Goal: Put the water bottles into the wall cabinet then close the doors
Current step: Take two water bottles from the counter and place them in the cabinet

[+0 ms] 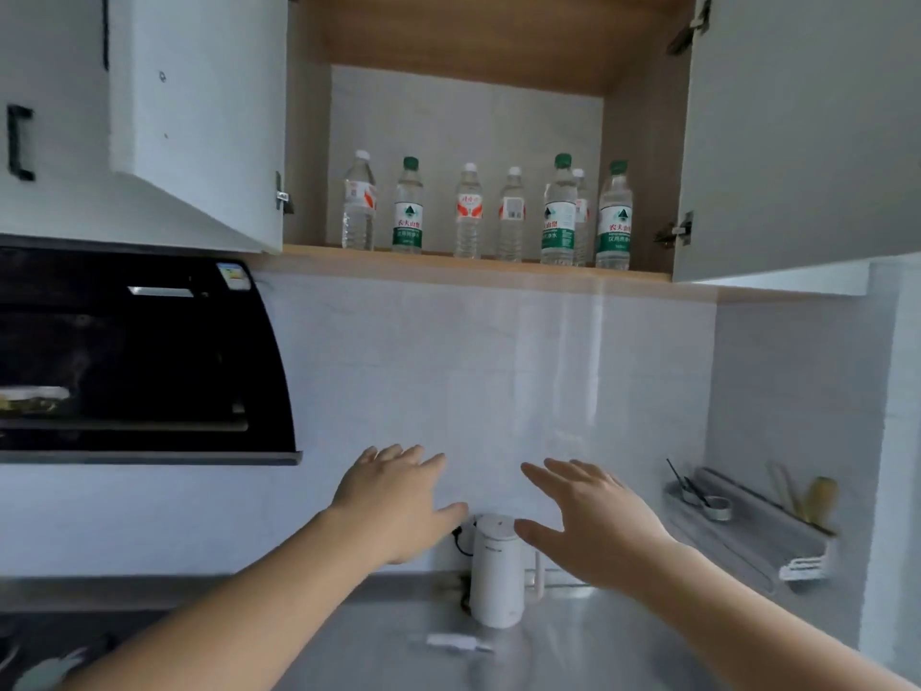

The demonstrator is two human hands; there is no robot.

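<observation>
1. The left hand (398,501) and the right hand (593,521) were both raised in front of the wall, fingers spread and straight, holding nothing.
2. Seven water bottles (468,211) stood upright in a loose row on the floor of the wall cabinet (473,264), one partly hidden behind another near the right end.
3. Judging by this, the loading looked finished: no bottle showed on the table (573,650) below, where only a white kettle (498,571) and a small white item stood.
4. What was left was the closing; the left door (199,117) and right door (797,142) both stood wide open.
5. Three bottles had green caps and green-and-white labels with red Chinese characters, too blurred to read surely. The others had white caps and red-and-white labels, also unreadable.
</observation>
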